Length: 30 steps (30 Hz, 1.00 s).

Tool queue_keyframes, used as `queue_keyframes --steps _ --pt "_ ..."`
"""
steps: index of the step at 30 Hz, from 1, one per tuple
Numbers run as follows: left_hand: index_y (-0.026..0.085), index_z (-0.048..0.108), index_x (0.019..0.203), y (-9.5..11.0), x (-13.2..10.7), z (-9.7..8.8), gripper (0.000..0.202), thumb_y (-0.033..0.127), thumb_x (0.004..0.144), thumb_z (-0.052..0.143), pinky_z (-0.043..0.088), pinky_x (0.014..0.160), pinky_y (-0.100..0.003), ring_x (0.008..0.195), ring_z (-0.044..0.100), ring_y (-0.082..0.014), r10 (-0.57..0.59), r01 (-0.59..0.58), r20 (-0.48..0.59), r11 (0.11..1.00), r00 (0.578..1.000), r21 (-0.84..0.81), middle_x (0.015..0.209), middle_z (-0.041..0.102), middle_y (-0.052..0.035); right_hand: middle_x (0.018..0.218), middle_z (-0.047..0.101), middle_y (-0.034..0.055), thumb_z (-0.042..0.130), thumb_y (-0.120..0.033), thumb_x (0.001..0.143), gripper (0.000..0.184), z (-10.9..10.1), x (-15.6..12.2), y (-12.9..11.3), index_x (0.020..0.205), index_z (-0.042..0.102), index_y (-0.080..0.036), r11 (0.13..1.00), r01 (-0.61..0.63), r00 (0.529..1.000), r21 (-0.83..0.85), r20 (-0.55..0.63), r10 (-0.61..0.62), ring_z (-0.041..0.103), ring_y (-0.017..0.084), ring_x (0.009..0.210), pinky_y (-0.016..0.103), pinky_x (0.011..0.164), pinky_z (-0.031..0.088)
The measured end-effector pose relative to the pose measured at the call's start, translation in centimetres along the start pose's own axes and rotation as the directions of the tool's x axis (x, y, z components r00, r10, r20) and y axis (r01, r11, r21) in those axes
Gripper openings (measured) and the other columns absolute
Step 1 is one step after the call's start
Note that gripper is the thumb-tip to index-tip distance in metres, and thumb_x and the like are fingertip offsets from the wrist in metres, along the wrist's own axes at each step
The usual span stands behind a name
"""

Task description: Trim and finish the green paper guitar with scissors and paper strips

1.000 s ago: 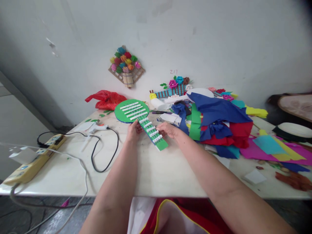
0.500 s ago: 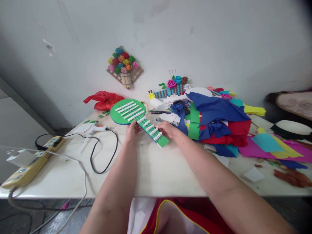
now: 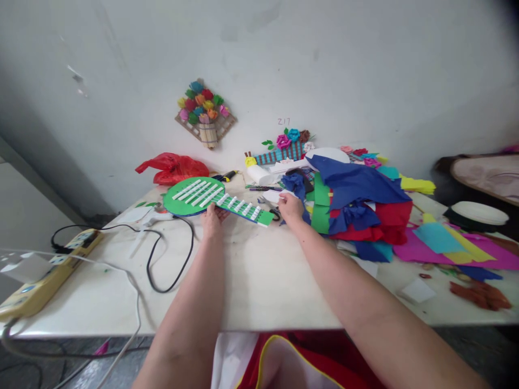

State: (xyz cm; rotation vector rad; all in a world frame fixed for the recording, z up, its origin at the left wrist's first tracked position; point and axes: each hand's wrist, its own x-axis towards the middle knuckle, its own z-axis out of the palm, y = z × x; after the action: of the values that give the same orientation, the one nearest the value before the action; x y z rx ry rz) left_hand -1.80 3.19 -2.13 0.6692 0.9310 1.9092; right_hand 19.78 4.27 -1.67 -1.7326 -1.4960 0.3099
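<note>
A green paper guitar (image 3: 185,200) with white strips across its round body and short white rolls along its neck is in my left hand (image 3: 213,220). My left fingers are closed under it where the neck meets the body. My right hand (image 3: 291,208) is apart from the guitar, over the right side of some white paper (image 3: 271,195). Its fingers are bent together at the paper; whether they pinch it is hidden. Scissors (image 3: 265,202) lie between the neck's end and my right hand, partly covered.
Blue crepe paper (image 3: 360,178) and other coloured sheets are heaped on the right. Pens (image 3: 263,188) and yellow-handled pliers (image 3: 229,175) lie at the back. A red plastic bag (image 3: 174,168), a white glue gun (image 3: 152,217) with black cord and a power strip (image 3: 48,275) are on the left.
The guitar has shifted left and down and turned flatter in my left hand. My right hand has let go of its neck and moved right to the white paper.
</note>
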Motion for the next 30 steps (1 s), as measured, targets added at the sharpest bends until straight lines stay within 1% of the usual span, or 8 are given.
queue_keyframes --steps 1,3,5,8,11,15,23,30 --pt "0.013 0.054 0.075 0.0 -0.1 0.0 0.011 0.022 0.075 0.048 0.05 0.058 -0.031 0.056 0.059 -0.0153 0.005 -0.005 -0.005 1.0 1.0 0.002 0.066 0.061 -0.0068 0.097 0.065 0.0066 0.042 -0.026 0.079 0.031 -0.1 -0.1 0.1 0.104 0.06 -0.021 0.989 0.038 0.999 -0.141 -0.005 -0.039 0.059 0.019 0.088 0.031 0.073 0.043" --pt "0.012 0.053 0.076 0.0 -0.1 0.0 0.011 0.022 0.075 0.048 0.05 0.057 -0.031 0.055 0.059 -0.0151 0.007 -0.007 -0.016 1.0 1.0 0.012 0.065 0.061 -0.006 0.099 0.064 0.0081 0.048 -0.03 0.076 0.03 -0.3 -0.5 0.0 0.101 0.063 -0.021 0.931 0.13 0.991 -0.342 0.051 -0.12 0.056 0.023 0.095 0.032 0.075 0.042" --pt "0.013 0.053 0.077 0.0 -0.2 0.1 0.012 0.023 0.074 0.048 0.051 0.057 -0.03 0.054 0.06 -0.0152 0.003 -0.003 -0.018 1.0 1.0 0.025 0.063 0.061 -0.0051 0.104 0.06 0.011 0.05 -0.033 0.076 0.03 -0.2 -1.0 -0.2 0.099 0.063 -0.019 0.859 0.244 0.969 -0.451 0.158 -0.192 0.053 0.024 0.098 0.032 0.075 0.041" --pt "0.013 0.053 0.076 -0.1 -0.2 0.1 0.012 0.023 0.074 0.047 0.051 0.056 -0.029 0.054 0.06 -0.0151 -0.014 0.014 -0.003 0.999 1.0 0.036 0.063 0.061 -0.0048 0.105 0.057 0.0144 0.047 -0.028 0.078 0.029 0.0 -1.4 -0.5 0.1 0.063 -0.017 0.781 0.318 0.947 -0.538 0.212 -0.24 0.052 0.025 0.099 0.035 0.078 0.039" --pt "0.014 0.053 0.077 -0.1 -0.1 0.1 0.012 0.023 0.075 0.047 0.051 0.055 -0.029 0.054 0.059 -0.0147 -0.014 0.013 0.02 0.999 1.0 0.044 0.066 0.062 -0.0053 0.102 0.056 0.0154 0.042 -0.021 0.08 0.029 0.1 -1.4 -0.6 0.101 0.061 -0.015 0.741 0.343 0.939 -0.578 0.223 -0.261 0.053 0.025 0.095 0.037 0.08 0.037" --pt "0.013 0.053 0.079 -0.4 0.1 0.0 0.013 0.024 0.075 0.048 0.051 0.056 -0.03 0.055 0.059 -0.0147 0.001 -0.004 0.058 0.999 0.998 0.048 0.067 0.062 -0.0054 0.102 0.055 0.0138 0.037 -0.013 0.081 0.032 0.1 -1.3 -0.7 0.102 0.061 -0.017 0.734 0.373 0.926 -0.567 0.271 -0.261 0.053 0.024 0.093 0.033 0.073 0.039" --pt "0.013 0.055 0.08 -0.5 0.1 0.2 0.015 0.025 0.076 0.047 0.051 0.059 -0.033 0.058 0.061 -0.017 -0.029 0.023 0.094 0.998 0.995 0.066 0.069 0.063 -0.0061 0.107 0.056 0.0105 0.043 -0.014 0.079 0.036 -0.1 -1.0 -0.1 0.111 0.059 -0.02 0.737 0.422 0.902 -0.528 0.323 -0.285 0.051 0.023 0.095 0.03 0.075 0.039" --pt "0.012 0.056 0.082 -0.5 -0.3 0.3 0.016 0.025 0.076 0.05 0.052 0.063 -0.033 0.06 0.062 -0.0168 -0.049 0.04 0.141 0.997 0.989 0.066 0.071 0.065 -0.0068 0.106 0.058 0.0096 0.044 -0.015 0.077 0.031 0.1 -0.4 0.4 0.1 0.064 -0.018 0.74 0.403 0.912 -0.539 0.302 -0.276 0.048 0.023 0.098 0.029 0.076 0.038"
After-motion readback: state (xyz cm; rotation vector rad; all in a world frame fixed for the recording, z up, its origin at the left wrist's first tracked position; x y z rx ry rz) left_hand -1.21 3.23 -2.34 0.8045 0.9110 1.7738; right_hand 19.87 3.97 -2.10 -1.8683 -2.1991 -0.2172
